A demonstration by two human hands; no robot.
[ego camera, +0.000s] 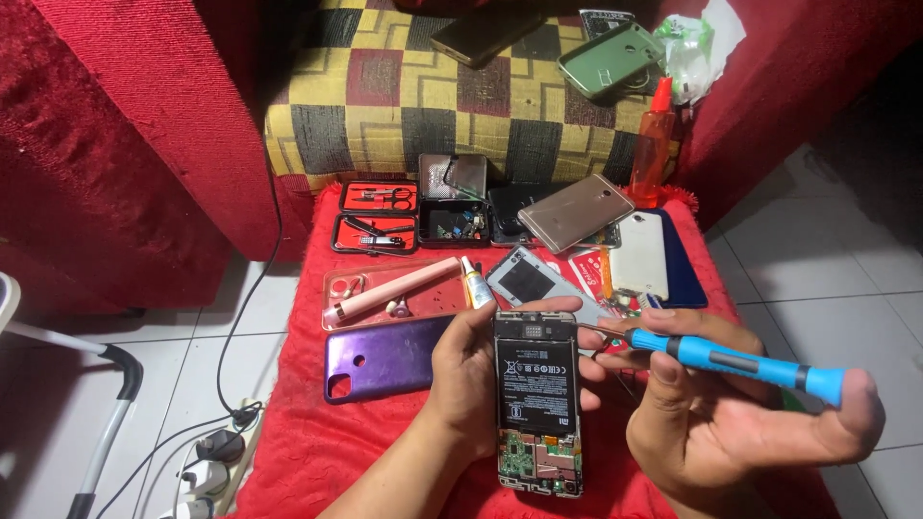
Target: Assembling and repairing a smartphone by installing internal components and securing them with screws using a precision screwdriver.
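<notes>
My left hand point(471, 370) cradles the opened smartphone with its back cover off, black battery and green circuit board exposed point(537, 402). Its long axis runs from twelve to six o'clock, the top edge away from me and the circuit-board end toward me. My left fingers are clamped on it: the thumb lies along its nine o'clock edge and the fingertips point(588, 338) curl over the three o'clock edge near the top.

My right hand point(716, 418) sits at three o'clock of the phone and holds the slim blue screwdriver with grey grip bands point(735, 360). The tool's axis runs from about four o'clock at its cap to ten o'clock at its tip, and the thin metal tip points at the phone's top right corner, just beside my left fingertips. I cannot tell whether the tip touches the phone. My right fingers are closed around the handle, with the thumb stretched out under the cap end.

So the phone lies at nine o'clock from the driver hand, and the left hand is the one on it.

At ten o'clock of the phone, on the red fuzzy cloth point(298, 452), lies a purple plastic phone case point(385, 356).
</notes>
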